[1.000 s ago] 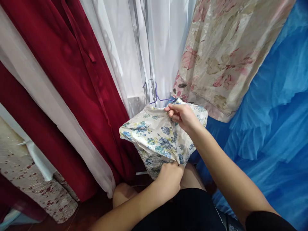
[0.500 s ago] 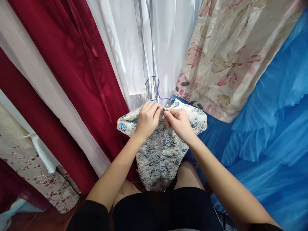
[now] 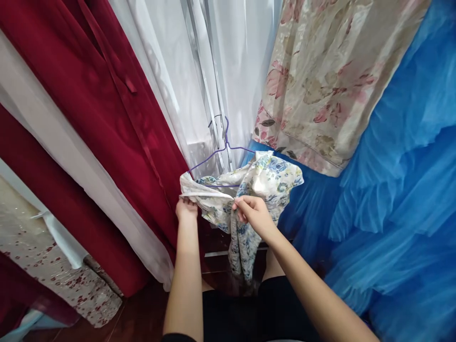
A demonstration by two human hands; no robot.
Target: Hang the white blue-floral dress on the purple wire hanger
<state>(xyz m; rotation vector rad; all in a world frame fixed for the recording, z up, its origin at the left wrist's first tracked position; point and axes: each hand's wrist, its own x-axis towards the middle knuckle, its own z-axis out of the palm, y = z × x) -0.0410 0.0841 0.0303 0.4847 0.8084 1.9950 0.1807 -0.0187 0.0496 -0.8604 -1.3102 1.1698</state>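
Note:
A white garment with a blue flower print (image 3: 263, 180) hangs partly on a purple wire hanger (image 3: 221, 149), whose hook is on a shiny rail upright (image 3: 206, 95). My left hand (image 3: 186, 209) is closed on the garment's left edge, just under the hanger's left arm. My right hand (image 3: 251, 213) pinches the cloth near its middle, and the rest of the garment droops between my arms toward my lap. The hanger's left arm is bare; its right arm is under the cloth.
Dark red fabric (image 3: 107, 118) and sheer white cloth (image 3: 160, 57) hang at the left. A cream garment with pink flowers (image 3: 320, 80) hangs at the upper right. Ruffled blue tulle (image 3: 399, 190) fills the right. A dark wooden floor (image 3: 135, 318) lies below.
My hands were together at the garment's top by the hanger hook. They have moved down and apart, the left to the cloth's left edge, and the hanger's left arm now shows bare.

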